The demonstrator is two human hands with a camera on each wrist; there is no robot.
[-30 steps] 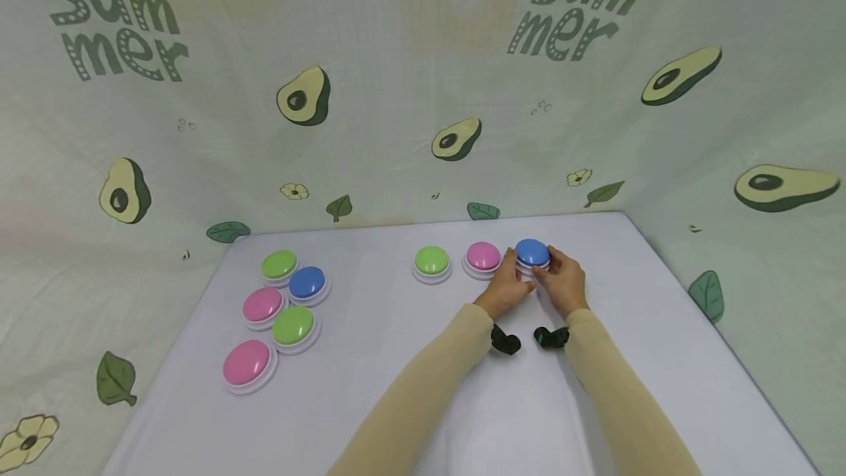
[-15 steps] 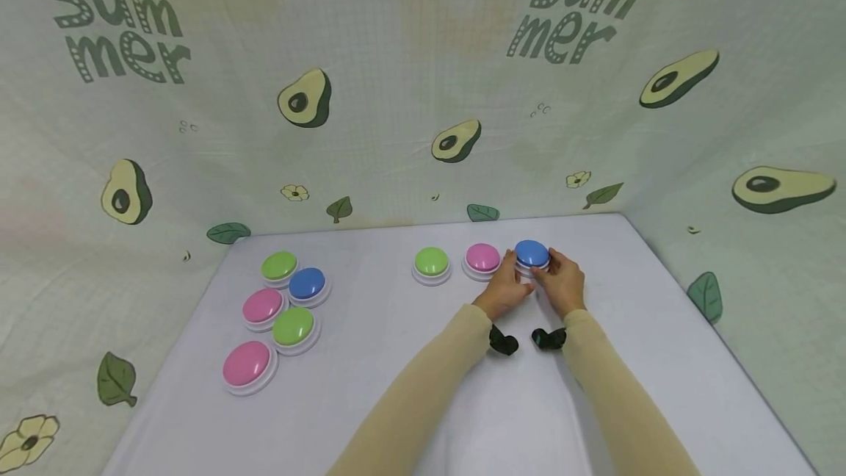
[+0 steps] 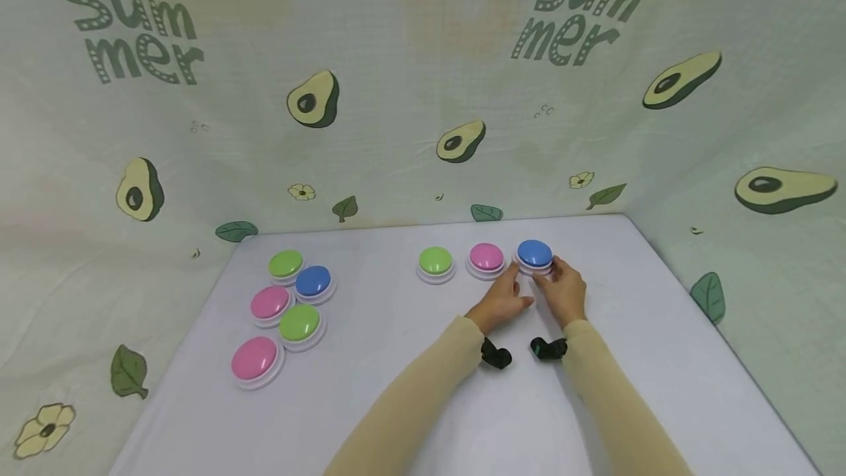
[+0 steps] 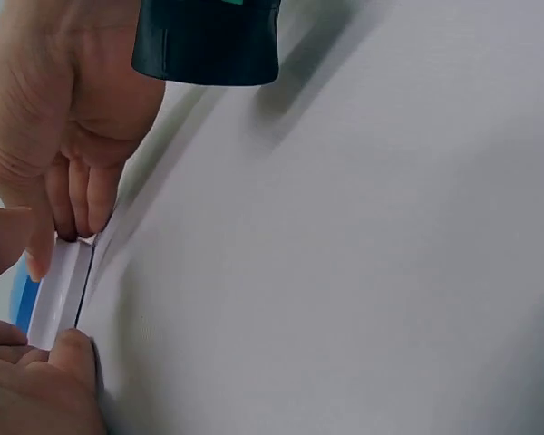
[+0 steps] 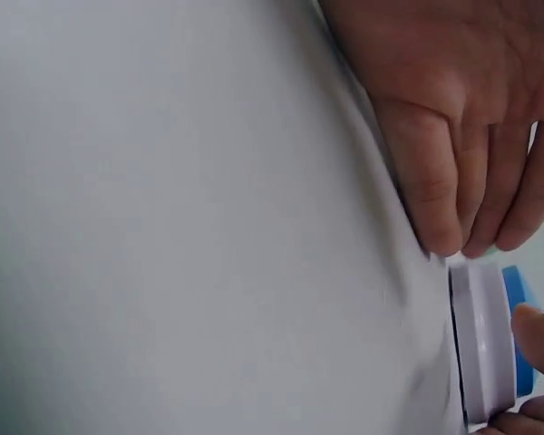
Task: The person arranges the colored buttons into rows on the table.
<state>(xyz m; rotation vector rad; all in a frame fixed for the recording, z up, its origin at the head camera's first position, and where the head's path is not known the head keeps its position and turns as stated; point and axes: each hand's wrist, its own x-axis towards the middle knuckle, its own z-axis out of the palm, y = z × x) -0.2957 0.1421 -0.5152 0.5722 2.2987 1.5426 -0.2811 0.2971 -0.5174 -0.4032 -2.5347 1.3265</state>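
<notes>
A blue push button (image 3: 534, 253) with a white round base sits at the right end of a row at the back of the white table. My right hand (image 3: 563, 292) holds its base at the right front, thumb in front and fingers along the side. On the near left of this button is my left hand (image 3: 500, 304), its index finger reaching up to the base and its thumb spread away. Part of the blue dome and the white base (image 5: 485, 340) show at the edge of the right wrist view, between both hands' fingers.
A pink button (image 3: 486, 257) and a green button (image 3: 435, 261) stand left of the blue one. At the table's left lie several more, among them a blue button (image 3: 313, 281) and a pink button (image 3: 254, 359). Printed cloth (image 3: 396, 94) hangs behind the table (image 3: 370, 344).
My left hand has drawn back a little from the blue button, toward the lower left, its fingers loosening. The right hand stays at the button. The head view has shifted slightly.
</notes>
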